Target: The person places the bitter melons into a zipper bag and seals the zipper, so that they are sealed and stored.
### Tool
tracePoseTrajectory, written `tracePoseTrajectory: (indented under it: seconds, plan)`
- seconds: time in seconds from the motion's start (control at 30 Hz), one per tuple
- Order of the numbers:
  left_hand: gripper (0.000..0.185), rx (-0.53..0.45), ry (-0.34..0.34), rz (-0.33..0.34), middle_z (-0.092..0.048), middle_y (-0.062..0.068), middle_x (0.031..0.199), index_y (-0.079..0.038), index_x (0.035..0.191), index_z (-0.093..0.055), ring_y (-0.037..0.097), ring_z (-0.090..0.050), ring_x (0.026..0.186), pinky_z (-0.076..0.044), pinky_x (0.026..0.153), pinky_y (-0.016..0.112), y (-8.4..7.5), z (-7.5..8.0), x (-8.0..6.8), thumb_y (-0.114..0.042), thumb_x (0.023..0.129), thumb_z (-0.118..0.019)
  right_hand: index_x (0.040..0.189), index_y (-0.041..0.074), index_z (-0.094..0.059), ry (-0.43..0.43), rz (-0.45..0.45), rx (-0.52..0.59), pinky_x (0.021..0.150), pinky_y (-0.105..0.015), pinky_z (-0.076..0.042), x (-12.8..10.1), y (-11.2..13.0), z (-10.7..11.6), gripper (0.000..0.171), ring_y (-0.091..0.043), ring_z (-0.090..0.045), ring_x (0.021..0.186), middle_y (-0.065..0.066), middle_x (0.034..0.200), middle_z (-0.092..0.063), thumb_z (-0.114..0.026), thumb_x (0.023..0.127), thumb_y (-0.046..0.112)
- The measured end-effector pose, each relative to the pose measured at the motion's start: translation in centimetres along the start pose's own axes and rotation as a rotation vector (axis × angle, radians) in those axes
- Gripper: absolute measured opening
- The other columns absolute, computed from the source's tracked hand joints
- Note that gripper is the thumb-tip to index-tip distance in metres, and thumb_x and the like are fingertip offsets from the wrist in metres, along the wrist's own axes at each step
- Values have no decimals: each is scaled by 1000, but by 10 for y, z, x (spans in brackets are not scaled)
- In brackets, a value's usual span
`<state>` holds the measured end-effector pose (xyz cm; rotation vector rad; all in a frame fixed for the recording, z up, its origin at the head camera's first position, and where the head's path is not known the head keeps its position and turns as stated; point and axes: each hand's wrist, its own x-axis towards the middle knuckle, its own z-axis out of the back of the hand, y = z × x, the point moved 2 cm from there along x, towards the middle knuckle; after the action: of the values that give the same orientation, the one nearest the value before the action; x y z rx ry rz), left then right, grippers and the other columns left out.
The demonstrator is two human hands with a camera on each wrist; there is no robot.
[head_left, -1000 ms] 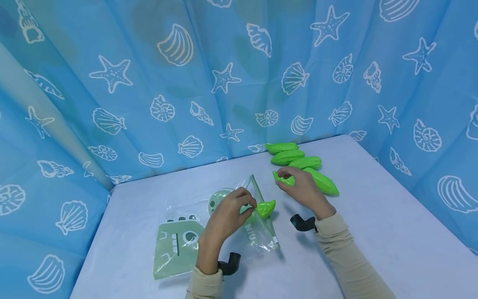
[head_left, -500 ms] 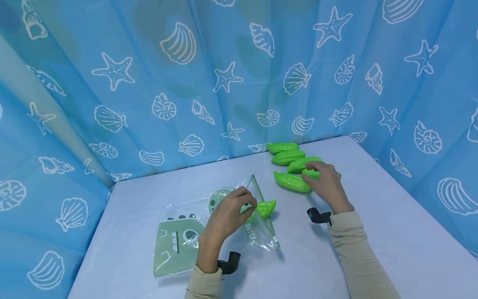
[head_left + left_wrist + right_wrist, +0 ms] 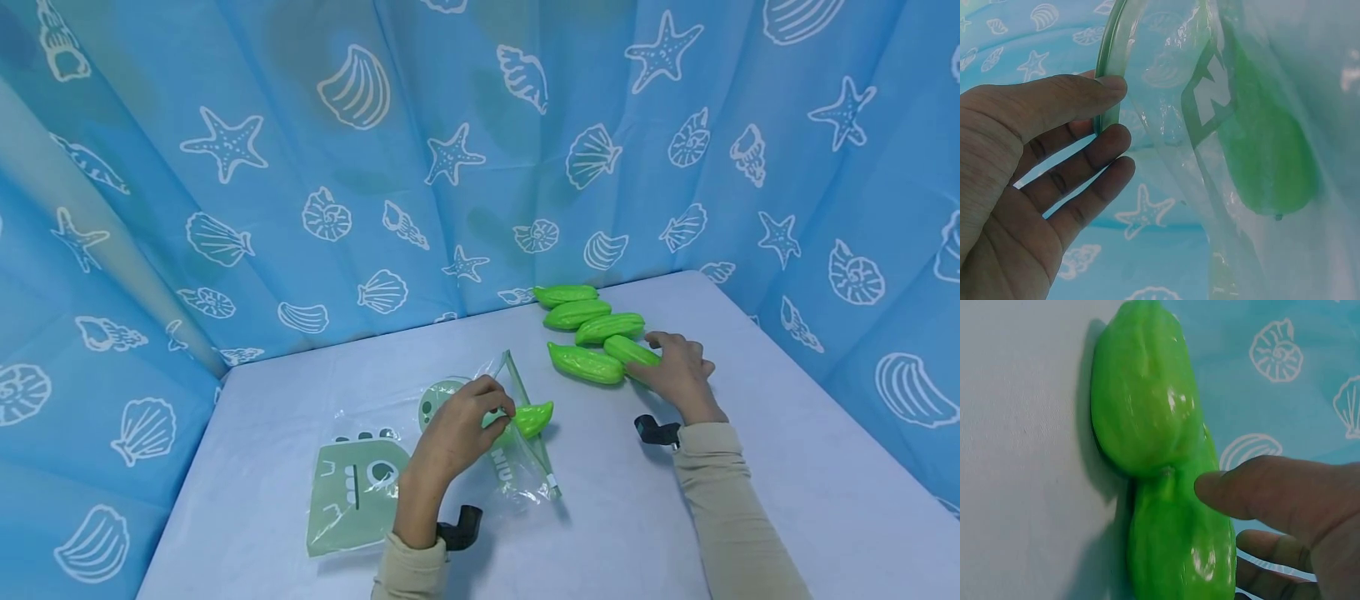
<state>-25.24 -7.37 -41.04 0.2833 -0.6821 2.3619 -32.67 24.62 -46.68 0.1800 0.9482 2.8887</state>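
Glossy, bright-green, ridged, elongated fruits [image 3: 585, 365], six. Head view: five lie clustered on the white-covered table [image 3: 757, 417]; one sits partly inside a clear, green-printed plastic zip bag [image 3: 525, 486]. Left wrist view: left hand [image 3: 1029, 165] pinches the bag's green zip edge [image 3: 1109, 37]. Right wrist view: right hand [image 3: 1335, 528] straddles one fruit; whether grasped, cannot tell.
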Motion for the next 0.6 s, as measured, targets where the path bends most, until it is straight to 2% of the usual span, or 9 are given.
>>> tracePoseTrajectory:
  seconds: [0.13,0.27,0.6]
  plan:
    - [14,10,-9,-7,-56,-8,95,-15,88,-68,9,-58,87,-49,74,19,1,1,-1,-6,78,-71,129,-1,-45,5,-31,-8,83,-59,-20,1,-7,1,63,-47,-28,113,-26,124,-43,-67,81,33]
    - [14,15,-15,-13,-56,-9,94,-16,88,-68,7,-57,86,-49,73,19,2,2,-1,-6,78,-72,126,-2,-48,35,-58,-9,80,-57,-21,2,-13,0,63,-45,-32,108,-25,122,-46,-66,82,39]
    - [11,1,-3,-11,-56,-8,94,-15,89,-69,9,-58,86,-49,73,19,3,2,-1,-8,80,-71,120,-4,-53,68,-51,-1,76,-52,-23,2,-21,0,64,-41,-41,103,-26,120,-50,-64,81,45]
